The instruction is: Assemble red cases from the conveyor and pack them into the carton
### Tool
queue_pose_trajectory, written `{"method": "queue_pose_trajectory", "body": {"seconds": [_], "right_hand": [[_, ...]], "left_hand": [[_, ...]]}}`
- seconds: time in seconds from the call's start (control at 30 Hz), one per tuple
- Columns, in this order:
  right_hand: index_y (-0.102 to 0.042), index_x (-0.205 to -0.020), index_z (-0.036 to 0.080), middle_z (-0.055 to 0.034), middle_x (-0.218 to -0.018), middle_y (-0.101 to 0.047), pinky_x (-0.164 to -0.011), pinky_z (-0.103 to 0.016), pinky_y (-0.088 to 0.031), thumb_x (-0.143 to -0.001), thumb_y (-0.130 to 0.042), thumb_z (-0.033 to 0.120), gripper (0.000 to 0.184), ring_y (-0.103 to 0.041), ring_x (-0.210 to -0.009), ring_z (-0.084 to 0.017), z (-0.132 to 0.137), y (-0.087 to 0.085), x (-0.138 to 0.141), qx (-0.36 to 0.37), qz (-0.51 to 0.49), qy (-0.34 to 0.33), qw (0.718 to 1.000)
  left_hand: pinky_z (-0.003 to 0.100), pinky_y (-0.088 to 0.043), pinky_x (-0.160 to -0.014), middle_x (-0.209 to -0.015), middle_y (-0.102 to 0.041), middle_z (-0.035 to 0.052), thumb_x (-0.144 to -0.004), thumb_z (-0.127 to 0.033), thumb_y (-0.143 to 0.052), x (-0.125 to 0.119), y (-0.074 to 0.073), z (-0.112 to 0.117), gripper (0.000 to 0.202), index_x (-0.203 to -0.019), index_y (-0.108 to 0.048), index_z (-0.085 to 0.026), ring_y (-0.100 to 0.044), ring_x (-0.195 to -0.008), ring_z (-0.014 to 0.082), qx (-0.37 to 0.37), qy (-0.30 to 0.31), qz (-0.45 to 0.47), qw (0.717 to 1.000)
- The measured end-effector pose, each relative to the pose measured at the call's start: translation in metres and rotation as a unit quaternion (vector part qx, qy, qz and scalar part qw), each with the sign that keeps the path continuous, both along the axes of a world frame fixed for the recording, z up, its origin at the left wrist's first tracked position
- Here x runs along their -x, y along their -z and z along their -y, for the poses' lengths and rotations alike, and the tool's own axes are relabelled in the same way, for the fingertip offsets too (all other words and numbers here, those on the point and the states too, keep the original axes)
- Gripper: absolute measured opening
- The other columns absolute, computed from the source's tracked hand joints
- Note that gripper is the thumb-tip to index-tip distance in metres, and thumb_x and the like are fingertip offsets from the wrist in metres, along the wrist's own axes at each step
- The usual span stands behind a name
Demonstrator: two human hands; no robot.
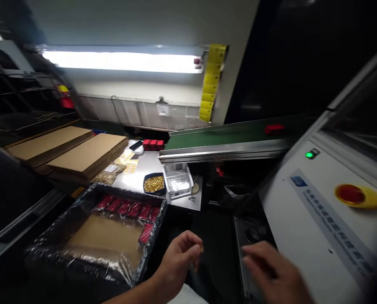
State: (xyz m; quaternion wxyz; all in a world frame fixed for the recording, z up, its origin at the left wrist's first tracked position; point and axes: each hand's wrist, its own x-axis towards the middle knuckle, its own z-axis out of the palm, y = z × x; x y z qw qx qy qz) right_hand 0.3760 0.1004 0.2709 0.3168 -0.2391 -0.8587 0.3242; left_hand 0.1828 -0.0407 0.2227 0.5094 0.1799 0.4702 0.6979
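My left hand (178, 257) is low in the middle, fingers pinched on a small gold-coloured piece (201, 249). My right hand (272, 270) is blurred, fingers spread, over a dark metal tray (248, 230) at the foot of a white machine panel (321, 219). Left of my left hand stands a plastic-lined box (80, 249) with a row of small red boxes (125, 207) along its far and right sides. Beyond it sit a dark dish of gold pieces (154, 183) and a small clear container (178, 180).
A green conveyor belt (226, 135) runs across the middle with one red box (274, 128) on it. The panel carries a green light (309, 155) and a red stop button (350, 194). Flat cardboard stacks (87, 154) lie at left. More red boxes (153, 144) sit at the back.
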Motion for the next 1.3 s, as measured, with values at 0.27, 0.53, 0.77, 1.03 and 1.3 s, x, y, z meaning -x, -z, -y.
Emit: {"method": "queue_pose_trajectory", "body": {"seconds": [0.27, 0.53, 0.77, 1.03, 1.3], "right_hand": [[-0.06, -0.108, 0.027, -0.0001, -0.083, -0.06, -0.061, -0.025, -0.048, -0.09, -0.061, 0.025, 0.018, -0.056, -0.067, -0.012, 0.068, 0.025, 0.032, 0.207, -0.144, -0.038, 0.967], [-0.061, -0.114, 0.03, -0.0036, -0.095, -0.06, -0.069, -0.027, -0.053, -0.086, -0.058, 0.008, 0.035, -0.061, -0.082, -0.015, 0.078, 0.021, 0.001, 0.1, -0.206, 0.029, 0.973], [-0.061, -0.09, 0.023, 0.0003, -0.076, -0.056, -0.055, -0.024, -0.045, -0.089, -0.063, 0.03, 0.007, -0.053, -0.062, -0.011, 0.093, 0.023, -0.014, 0.387, -0.278, 0.059, 0.877], [-0.052, -0.073, 0.018, 0.0018, -0.068, -0.054, -0.043, -0.021, -0.028, -0.089, -0.059, 0.046, 0.033, -0.043, -0.048, -0.007, 0.095, 0.024, -0.025, 0.601, -0.38, 0.029, 0.702], [-0.054, -0.071, 0.017, 0.0012, -0.064, -0.054, -0.044, -0.022, -0.023, -0.086, -0.064, 0.045, 0.034, -0.042, -0.05, -0.007, 0.096, 0.027, -0.034, 0.633, -0.396, 0.02, 0.664]], "left_hand": [[0.017, -0.037, -0.051, -0.075, -0.063, 0.0029, -0.072, -0.025, -0.084, -0.029, -0.035, -0.006, 0.023, -0.082, -0.065, -0.015, -0.051, -0.055, 0.0063, -0.025, 0.066, 0.111, 0.991], [0.016, -0.039, -0.052, -0.076, -0.061, 0.0008, -0.073, -0.022, -0.083, -0.05, -0.046, -0.009, 0.019, -0.081, -0.067, -0.016, -0.051, -0.055, 0.0053, -0.005, 0.111, 0.105, 0.988], [0.019, -0.036, -0.054, -0.072, -0.059, 0.0012, -0.076, -0.034, -0.08, -0.069, -0.047, -0.004, 0.024, -0.085, -0.065, -0.017, -0.048, -0.057, 0.0083, 0.039, 0.151, 0.091, 0.984], [0.023, -0.038, -0.06, -0.07, -0.052, -0.0009, -0.088, -0.042, -0.066, -0.084, -0.044, -0.001, 0.026, -0.085, -0.059, -0.017, -0.045, -0.059, 0.0096, 0.05, 0.163, -0.013, 0.985], [0.022, -0.043, -0.063, -0.078, -0.057, 0.0011, -0.081, -0.033, -0.075, -0.093, -0.047, 0.002, 0.023, -0.087, -0.059, -0.017, -0.05, -0.066, 0.0108, 0.045, 0.152, -0.099, 0.982]]}}
